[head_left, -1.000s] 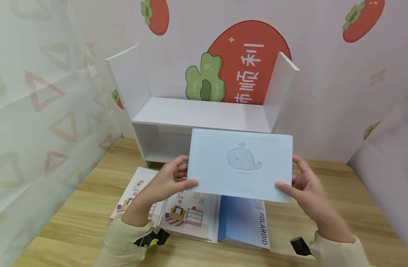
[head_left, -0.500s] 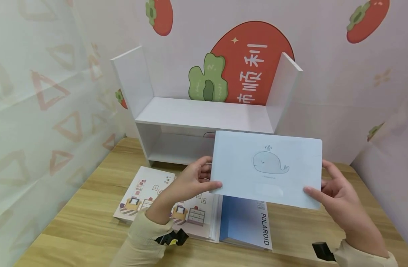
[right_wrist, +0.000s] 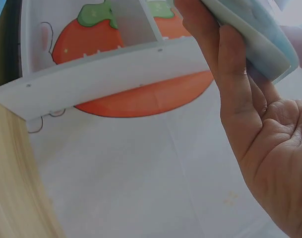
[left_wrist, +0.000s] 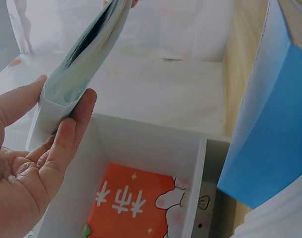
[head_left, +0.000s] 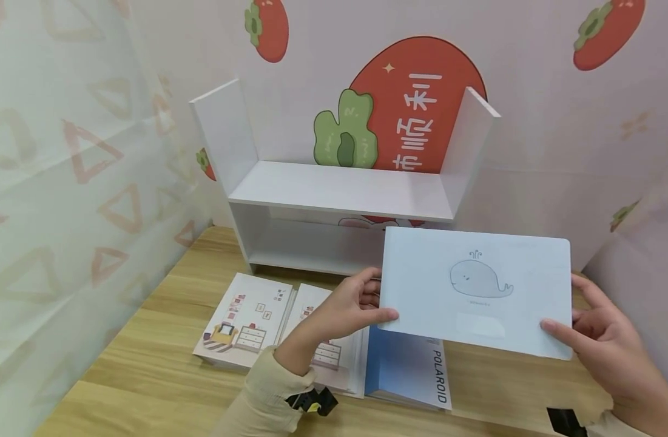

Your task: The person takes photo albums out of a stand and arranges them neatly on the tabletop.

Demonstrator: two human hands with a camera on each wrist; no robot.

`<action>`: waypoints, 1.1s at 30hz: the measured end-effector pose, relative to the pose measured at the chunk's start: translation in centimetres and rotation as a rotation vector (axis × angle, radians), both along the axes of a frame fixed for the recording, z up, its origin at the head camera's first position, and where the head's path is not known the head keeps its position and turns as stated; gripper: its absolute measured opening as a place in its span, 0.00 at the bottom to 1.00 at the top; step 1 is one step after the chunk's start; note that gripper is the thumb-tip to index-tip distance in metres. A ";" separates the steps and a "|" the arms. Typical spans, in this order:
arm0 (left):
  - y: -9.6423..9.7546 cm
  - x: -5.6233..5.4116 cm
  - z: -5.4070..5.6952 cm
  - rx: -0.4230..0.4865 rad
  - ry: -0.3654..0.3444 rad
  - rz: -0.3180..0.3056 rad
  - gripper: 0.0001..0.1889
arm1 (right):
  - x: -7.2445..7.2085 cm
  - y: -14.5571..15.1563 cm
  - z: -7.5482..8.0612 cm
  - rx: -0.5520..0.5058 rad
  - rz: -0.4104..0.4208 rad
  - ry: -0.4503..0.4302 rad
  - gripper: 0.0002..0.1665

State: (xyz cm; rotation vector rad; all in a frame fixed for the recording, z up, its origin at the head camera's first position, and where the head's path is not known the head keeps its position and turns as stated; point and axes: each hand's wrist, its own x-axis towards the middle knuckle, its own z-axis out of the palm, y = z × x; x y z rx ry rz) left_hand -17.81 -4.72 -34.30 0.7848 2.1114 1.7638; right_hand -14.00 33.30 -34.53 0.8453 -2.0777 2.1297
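Observation:
A pale blue photo album [head_left: 421, 285] with a whale drawing on its cover is held up above the table, tilted toward the head camera. My left hand [head_left: 347, 309] grips its left edge, thumb in front and fingers behind. At its lower right edge my right hand [head_left: 607, 337] pinches it the same way. The left wrist view shows the album's spine [left_wrist: 54, 116] between thumb and fingers, with loose pages behind. In the right wrist view the fingers lie behind the album's cover [right_wrist: 255, 44]. Its back is hidden in the head view.
Behind stands a white two-level shelf [head_left: 339, 193] with upright side panels. Two white books with room drawings, the left book [head_left: 252, 315] and the middle book [head_left: 341, 370], lie on the wooden table [head_left: 148, 358]. Beside them lies a blue POLAROID book [head_left: 404, 370], partly under the album.
Both hands have carried the album to the right and slightly down, off the front of the shelf. More of the lower shelf and the left book now shows. The grip looks the same.

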 end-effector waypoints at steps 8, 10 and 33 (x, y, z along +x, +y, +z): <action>2.0 -0.1 -0.7 0.017 -0.025 -0.011 0.30 | 0.3 1.9 -0.6 -0.051 0.002 0.030 0.45; 2.6 -0.2 -0.8 0.007 -0.027 -0.011 0.31 | 0.3 2.4 -0.7 -0.053 -0.008 0.039 0.44; 7.8 -0.1 -3.4 -0.207 -0.063 -0.014 0.26 | 1.4 8.0 -2.9 0.196 -0.203 -0.107 0.42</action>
